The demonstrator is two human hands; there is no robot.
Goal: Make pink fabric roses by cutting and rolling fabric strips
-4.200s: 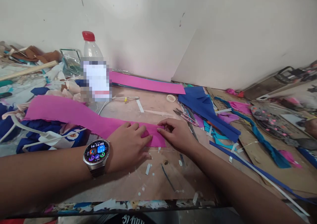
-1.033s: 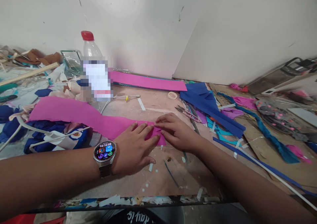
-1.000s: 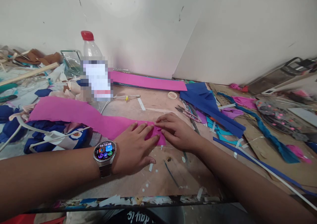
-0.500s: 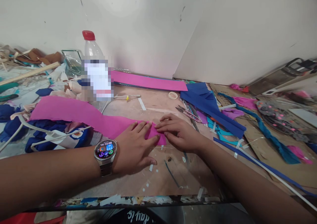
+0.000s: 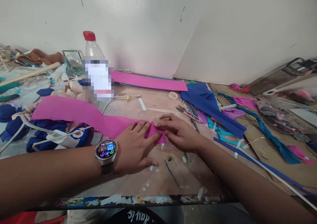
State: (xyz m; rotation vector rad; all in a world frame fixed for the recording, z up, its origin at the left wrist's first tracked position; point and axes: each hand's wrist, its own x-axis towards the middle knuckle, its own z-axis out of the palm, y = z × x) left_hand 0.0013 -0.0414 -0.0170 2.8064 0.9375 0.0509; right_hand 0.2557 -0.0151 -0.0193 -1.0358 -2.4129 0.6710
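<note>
A long pink fabric strip [image 5: 114, 126] runs across the worktop from the left, its right end under my fingers. My left hand [image 5: 137, 143], with a watch on the wrist, lies palm down with fingers spread, pressing the strip flat. My right hand [image 5: 179, 133] is at the strip's right end, fingers bent and close together, the fingertips gripping a small fold of the fabric there. Exactly how the fingertips hold the fold is partly hidden. The strip's left part rests over a heap of blue and peach fabric pieces [image 5: 15, 118].
At the back stand a red-capped bottle [image 5: 92, 47] and a blurred phone-like screen [image 5: 100, 80]. Pink sheets [image 5: 151, 82] lie behind my hands. To the right are scissors [image 5: 189, 113], a tape ring [image 5: 173, 95] and blue fabric [image 5: 213, 107]. A white charger cable [image 5: 71, 136] lies left.
My hands stay almost in place. The right fingertips shift slightly at the strip's end, and the left thumb and index finger slide a little to the right.
</note>
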